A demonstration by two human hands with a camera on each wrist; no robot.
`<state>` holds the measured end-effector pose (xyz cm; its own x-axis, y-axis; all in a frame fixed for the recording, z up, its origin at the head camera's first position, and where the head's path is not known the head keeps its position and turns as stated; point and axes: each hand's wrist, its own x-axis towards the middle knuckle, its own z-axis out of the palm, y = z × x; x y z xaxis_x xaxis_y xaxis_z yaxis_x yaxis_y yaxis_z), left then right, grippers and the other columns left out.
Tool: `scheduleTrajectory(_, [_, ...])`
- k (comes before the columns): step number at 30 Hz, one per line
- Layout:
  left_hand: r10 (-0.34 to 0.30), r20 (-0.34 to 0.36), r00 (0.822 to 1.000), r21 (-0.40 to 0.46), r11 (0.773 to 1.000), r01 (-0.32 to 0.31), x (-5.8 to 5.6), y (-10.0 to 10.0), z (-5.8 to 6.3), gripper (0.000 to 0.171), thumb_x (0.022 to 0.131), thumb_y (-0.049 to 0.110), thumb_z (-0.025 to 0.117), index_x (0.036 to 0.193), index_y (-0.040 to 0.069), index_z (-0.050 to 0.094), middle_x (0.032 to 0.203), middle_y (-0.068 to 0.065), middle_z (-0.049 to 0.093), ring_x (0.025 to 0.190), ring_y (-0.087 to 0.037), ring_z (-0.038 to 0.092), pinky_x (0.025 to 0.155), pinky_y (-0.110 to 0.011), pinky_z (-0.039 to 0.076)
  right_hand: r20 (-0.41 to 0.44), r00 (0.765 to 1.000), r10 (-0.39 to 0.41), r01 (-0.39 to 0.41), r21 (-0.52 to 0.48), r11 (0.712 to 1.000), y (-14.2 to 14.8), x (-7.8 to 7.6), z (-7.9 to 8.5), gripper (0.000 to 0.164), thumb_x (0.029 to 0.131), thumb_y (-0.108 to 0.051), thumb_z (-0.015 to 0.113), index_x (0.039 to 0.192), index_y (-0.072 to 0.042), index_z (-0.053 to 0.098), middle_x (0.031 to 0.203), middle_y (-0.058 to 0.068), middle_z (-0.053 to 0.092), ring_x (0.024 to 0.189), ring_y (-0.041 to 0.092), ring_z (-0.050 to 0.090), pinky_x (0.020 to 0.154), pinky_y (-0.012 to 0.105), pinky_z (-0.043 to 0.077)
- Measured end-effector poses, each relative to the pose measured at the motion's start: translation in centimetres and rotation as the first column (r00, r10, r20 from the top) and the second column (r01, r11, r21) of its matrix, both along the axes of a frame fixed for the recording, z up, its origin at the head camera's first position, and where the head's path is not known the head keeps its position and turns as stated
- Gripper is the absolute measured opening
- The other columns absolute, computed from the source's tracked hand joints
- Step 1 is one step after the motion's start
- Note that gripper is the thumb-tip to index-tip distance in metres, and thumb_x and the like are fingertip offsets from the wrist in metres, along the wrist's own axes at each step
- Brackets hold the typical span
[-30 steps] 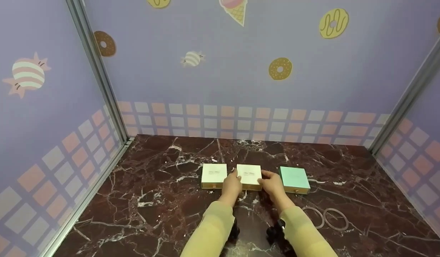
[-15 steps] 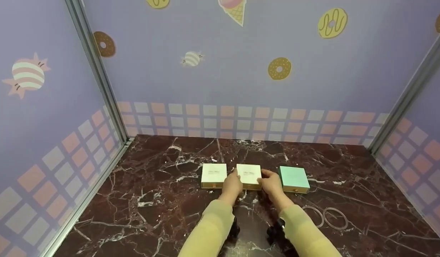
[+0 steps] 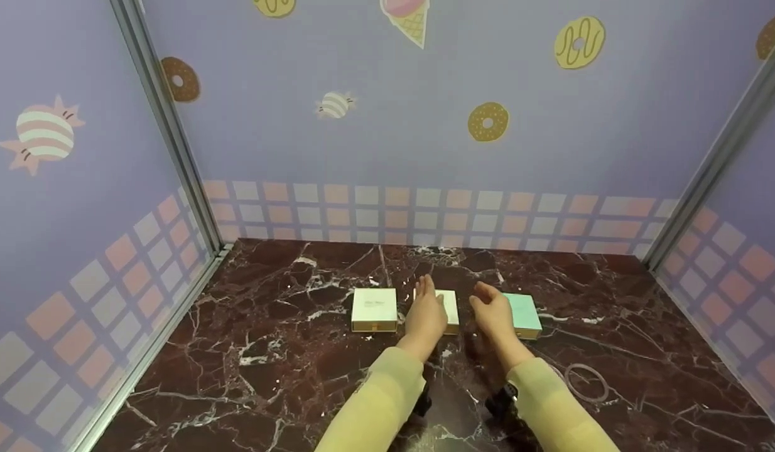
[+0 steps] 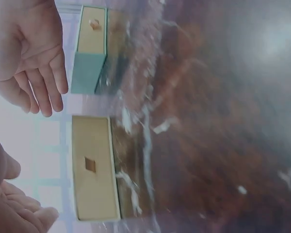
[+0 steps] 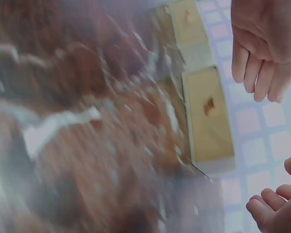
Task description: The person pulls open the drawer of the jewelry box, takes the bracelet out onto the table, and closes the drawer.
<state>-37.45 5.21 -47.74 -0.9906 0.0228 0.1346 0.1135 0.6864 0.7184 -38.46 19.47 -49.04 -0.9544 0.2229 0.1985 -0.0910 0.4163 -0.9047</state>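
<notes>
My left hand [image 3: 426,317] is held above the middle pale box [image 3: 451,307], covering its left part in the head view; its fingers are extended and grip nothing. My right hand [image 3: 494,312] hovers between that box and the mint-green box [image 3: 524,314], hiding the green box's left side. Its fingers are loosely bent around nothing. In the left wrist view the middle box's drawer front [image 4: 94,189] shows a small brown tab, apart from both hands. Another pale box [image 3: 374,306] sits left of my left hand.
A pale ring [image 3: 606,387] lies on the dark red marbled table [image 3: 287,351], right of my right sleeve. Lilac panels [image 3: 249,125] with printed sweets rise behind and at both sides of the table.
Both hands have let go of the middle box and lifted off it. My left hand has shifted right over the box; the right hand has moved right toward the green box.
</notes>
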Motion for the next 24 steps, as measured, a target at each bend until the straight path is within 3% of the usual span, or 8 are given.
scheduleTrajectory(3, [-0.027,-0.046,0.999,0.029,0.999,0.029,0.1,0.7,0.1,0.056,0.110,0.018,0.047,0.159,-0.004,0.032,0.167,-0.020,0.031,0.155,-0.035,0.033,0.124,-0.048,0.038,0.002,0.999,-0.043,0.043,0.015,0.999,1.4,-0.1,0.5,0.042,0.098,-0.001,0.055,0.137,0.016,0.056,0.138,0.034,0.060,0.129,0.046,0.059,0.113,0.052,0.049])
scheduleTrajectory(9, [-0.061,-0.044,0.997,0.082,0.994,0.065,0.3,2.1,0.1,0.053,0.110,0.020,0.047,0.157,-0.002,0.037,0.165,-0.019,0.036,0.152,-0.033,0.038,0.126,-0.047,0.036,0.033,0.992,-0.119,0.117,0.058,0.991,4.8,-0.1,1.2,0.042,0.099,-0.006,0.054,0.137,0.014,0.057,0.138,0.034,0.059,0.129,0.047,0.058,0.113,0.053,0.047])
scheduleTrajectory(14, [-0.062,-0.062,0.996,0.134,0.989,0.070,0.5,3.5,0.2,0.050,0.109,0.021,0.050,0.153,-0.002,0.045,0.156,-0.020,0.049,0.144,-0.034,0.051,0.120,-0.045,0.044,0.092,0.984,-0.153,0.146,0.083,0.986,7.7,-0.2,1.1,0.047,0.102,-0.008,0.051,0.143,0.016,0.049,0.145,0.037,0.051,0.139,0.050,0.048,0.118,0.057,0.043])
scheduleTrajectory(19, [-0.102,-0.012,0.995,0.183,0.978,0.102,0.8,4.9,0.2,0.046,0.108,0.020,0.053,0.149,-0.001,0.051,0.148,-0.020,0.058,0.137,-0.036,0.057,0.115,-0.046,0.049,0.185,0.965,-0.188,0.167,0.123,0.978,9.7,-0.3,0.3,0.049,0.101,-0.007,0.049,0.144,0.019,0.045,0.147,0.040,0.047,0.140,0.052,0.045,0.119,0.058,0.040])
scheduleTrajectory(24, [-0.170,0.069,0.983,0.205,0.967,0.153,1.1,6.0,-0.1,0.047,0.108,0.021,0.053,0.150,-0.001,0.050,0.151,-0.020,0.056,0.140,-0.036,0.054,0.116,-0.046,0.049,0.269,0.940,-0.209,0.183,0.117,0.976,10.7,-0.2,-0.8,0.050,0.101,-0.006,0.045,0.144,0.019,0.045,0.146,0.041,0.047,0.139,0.053,0.044,0.119,0.058,0.041])
